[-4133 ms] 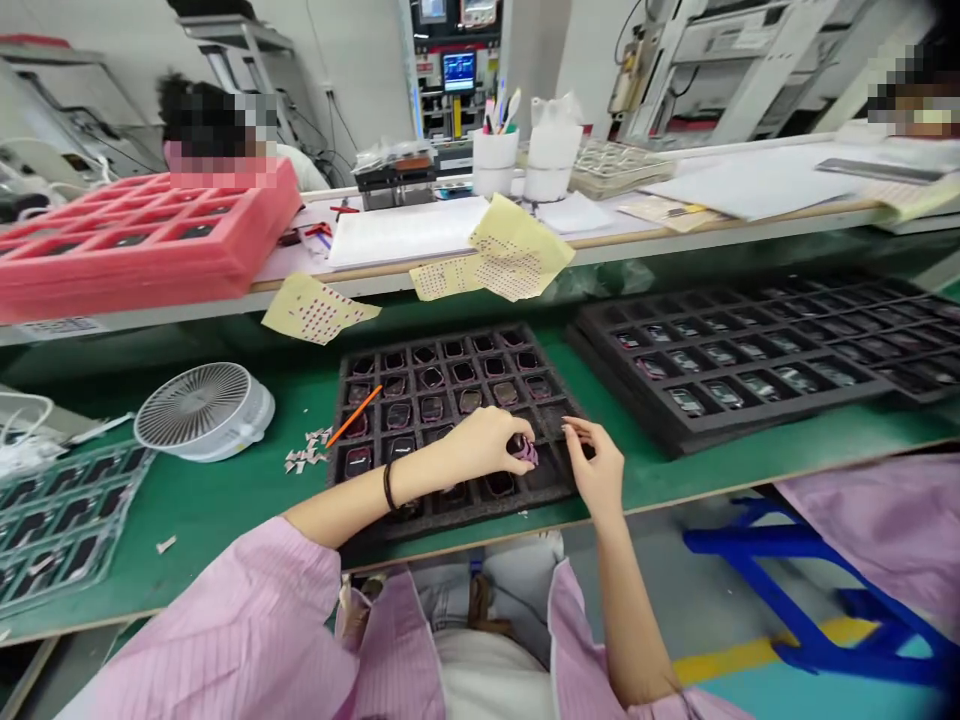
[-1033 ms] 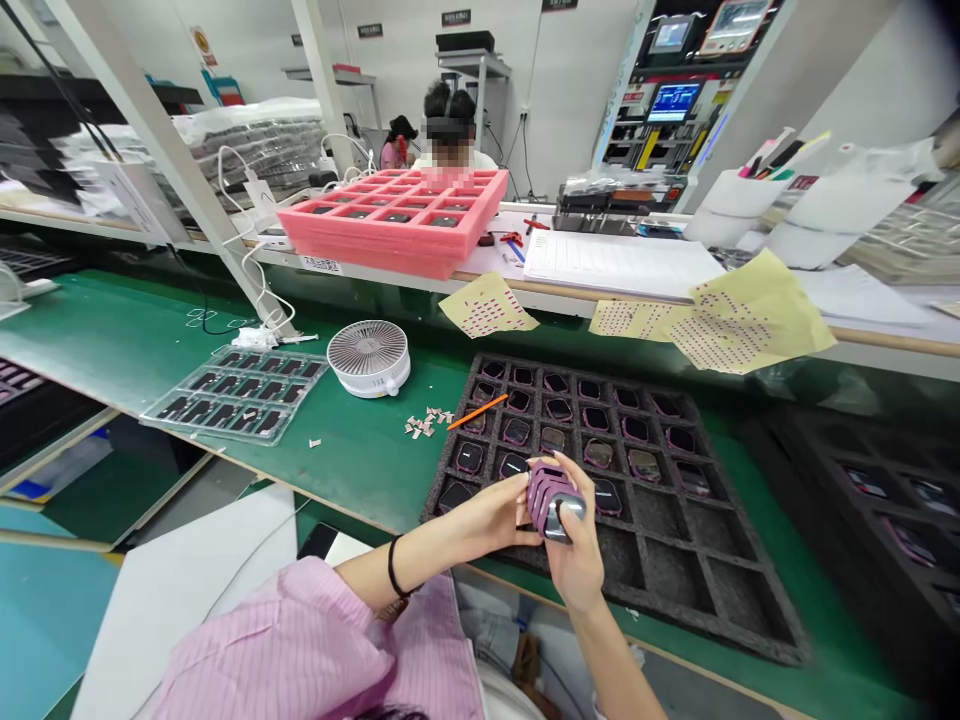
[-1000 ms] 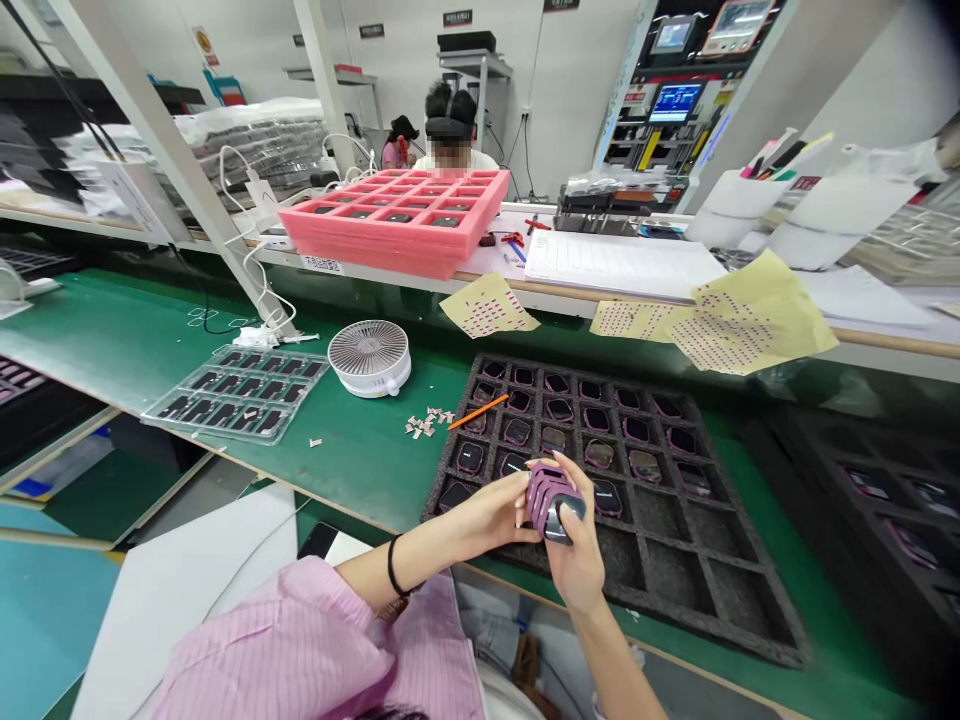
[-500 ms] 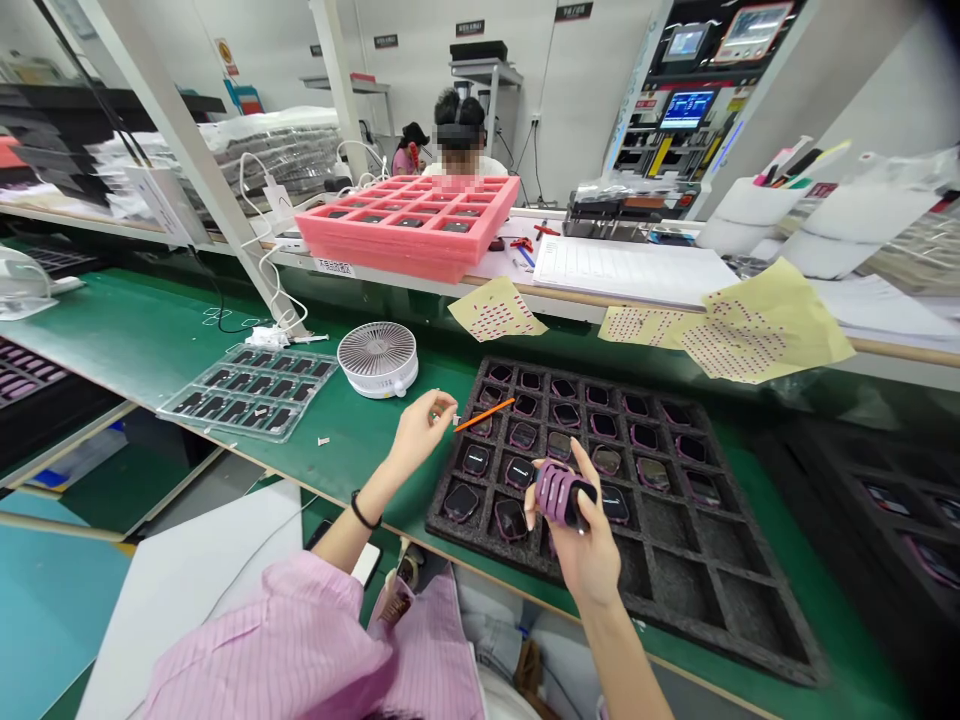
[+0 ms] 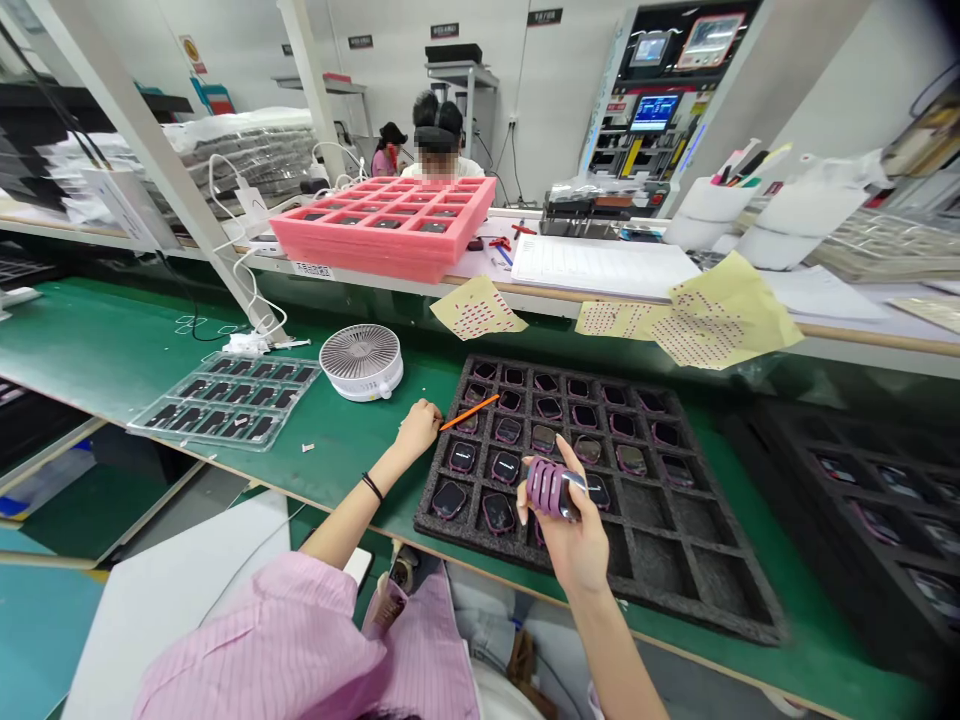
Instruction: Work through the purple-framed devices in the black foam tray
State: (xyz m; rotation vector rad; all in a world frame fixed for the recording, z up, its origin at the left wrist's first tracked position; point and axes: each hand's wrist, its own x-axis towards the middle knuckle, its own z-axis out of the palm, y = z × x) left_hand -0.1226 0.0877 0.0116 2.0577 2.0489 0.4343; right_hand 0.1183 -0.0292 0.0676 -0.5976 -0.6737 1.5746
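Observation:
My right hand [image 5: 576, 530] is wrapped round a stack of several purple-framed smartwatch cases [image 5: 551, 488], held up above a black foam tray [image 5: 709, 600]. Rows of dark-screened smartwatches [image 5: 448, 499] lie in its pockets, and some pockets at the right are bare. My left hand [image 5: 418, 430] is low over the green bench at the tray's left edge, fingers curled together. Its fingertips meet the near end of a thin orange stick [image 5: 471, 411], which lies slanted across the tray's upper left corner. What the fingers pinch, if anything, is hidden.
A round white fan [image 5: 361, 362] and a clear blister tray of black parts [image 5: 229, 400] stand left. Pink foam trays [image 5: 382, 235] sit on the shelf ahead, with yellow sticker sheets [image 5: 727, 310] hanging from its edge. More black trays [image 5: 847, 530] are at right. A person [image 5: 439, 140] sits beyond.
My left hand has moved slightly right and down to the orange stick's end; the small pale bit at its fingertips no longer shows. My right hand still holds the stack. The view has shifted a little.

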